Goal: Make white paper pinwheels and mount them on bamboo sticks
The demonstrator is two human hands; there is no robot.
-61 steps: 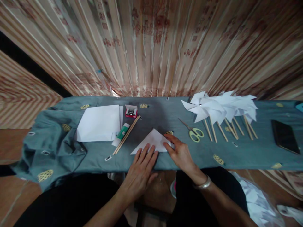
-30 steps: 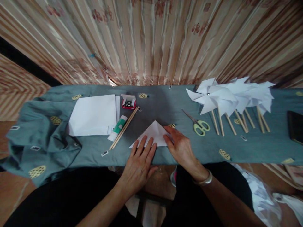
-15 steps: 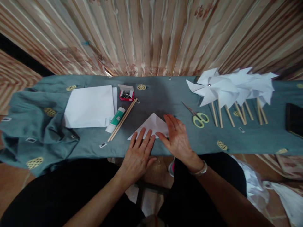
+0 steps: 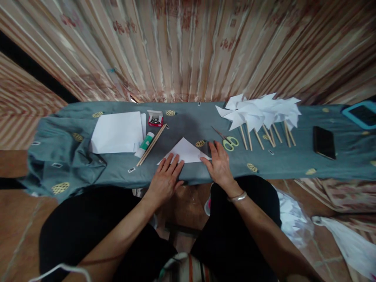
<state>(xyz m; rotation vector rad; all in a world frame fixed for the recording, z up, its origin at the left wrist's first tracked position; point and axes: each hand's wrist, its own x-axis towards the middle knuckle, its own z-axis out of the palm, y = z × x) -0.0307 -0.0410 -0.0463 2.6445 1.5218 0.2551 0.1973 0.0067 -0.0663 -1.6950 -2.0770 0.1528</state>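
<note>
A white sheet of paper folded into a triangle lies on the green cloth, its point facing away from me. Fingers spread, my left hand rests on the triangle's left part and near edge. My right hand is at the triangle's right corner, thumb touching it and fingers stretched out on the cloth. Just beyond that hand are scissors with light green handles. To the left of the paper lie wooden sticks and a green and white glue stick.
A stack of white paper sits at the left, beside a small red box of metal pins. Paper pinwheels on sticks lie at the right, then a black phone and a blue-framed device. A curtain hangs behind.
The view has shifted, bringing the blue-framed device into sight. My right hand has slid outward to the triangle's right corner, uncovering more of the paper. My left hand stays on the left part.
</note>
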